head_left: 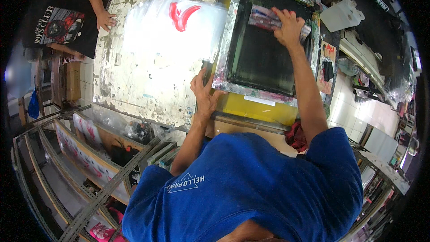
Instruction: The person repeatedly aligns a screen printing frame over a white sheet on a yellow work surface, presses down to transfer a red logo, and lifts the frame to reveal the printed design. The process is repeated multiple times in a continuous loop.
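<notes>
Our right hand (289, 28) grips the squeegee (263, 18), long axis crosswise, at the screen's (262, 58) far end; our left hand (204, 95) (we can't tell if grasping) meets the frame's (222, 62) near-left corner.

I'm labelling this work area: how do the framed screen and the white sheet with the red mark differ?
The framed screen is dark inside a paint-stained border; the white sheet is pale, with a red mark and no such border. The right hand holds an ink-smeared tool on the screen, while neither of the person's hands is on the sheet. Both sit side by side in front of the person.
</notes>
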A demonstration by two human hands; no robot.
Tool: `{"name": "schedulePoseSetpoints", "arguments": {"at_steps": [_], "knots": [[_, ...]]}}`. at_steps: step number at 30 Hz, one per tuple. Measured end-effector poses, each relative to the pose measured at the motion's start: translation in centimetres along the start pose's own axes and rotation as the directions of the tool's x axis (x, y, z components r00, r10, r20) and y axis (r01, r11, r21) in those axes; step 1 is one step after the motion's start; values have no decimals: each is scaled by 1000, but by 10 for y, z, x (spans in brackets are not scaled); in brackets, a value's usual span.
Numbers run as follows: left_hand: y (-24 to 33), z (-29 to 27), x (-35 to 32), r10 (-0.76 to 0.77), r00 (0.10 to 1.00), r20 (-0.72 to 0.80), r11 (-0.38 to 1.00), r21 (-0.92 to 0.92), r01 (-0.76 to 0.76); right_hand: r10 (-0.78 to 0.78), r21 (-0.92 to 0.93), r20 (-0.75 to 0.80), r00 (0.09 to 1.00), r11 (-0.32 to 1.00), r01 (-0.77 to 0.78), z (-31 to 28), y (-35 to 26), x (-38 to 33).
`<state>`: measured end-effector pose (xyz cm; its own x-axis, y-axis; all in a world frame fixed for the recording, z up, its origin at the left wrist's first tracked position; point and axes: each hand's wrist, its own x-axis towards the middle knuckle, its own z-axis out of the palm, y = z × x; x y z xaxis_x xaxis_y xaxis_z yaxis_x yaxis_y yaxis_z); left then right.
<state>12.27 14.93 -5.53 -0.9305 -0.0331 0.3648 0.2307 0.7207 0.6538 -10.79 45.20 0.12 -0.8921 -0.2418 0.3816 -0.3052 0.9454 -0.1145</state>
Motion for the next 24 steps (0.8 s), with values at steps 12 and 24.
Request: {"name": "schedulePoseSetpoints", "arguments": {"at_steps": [12, 24], "knots": [[-3, 0, -7, -40, 999, 36, 999, -26, 41, 30, 114, 47, 998, 993, -35, 10, 55, 118], [46, -14, 29, -72, 952, -299, 968, -250, -6, 166, 625, 300, 939, 709, -325, -152, -47, -42]]}}
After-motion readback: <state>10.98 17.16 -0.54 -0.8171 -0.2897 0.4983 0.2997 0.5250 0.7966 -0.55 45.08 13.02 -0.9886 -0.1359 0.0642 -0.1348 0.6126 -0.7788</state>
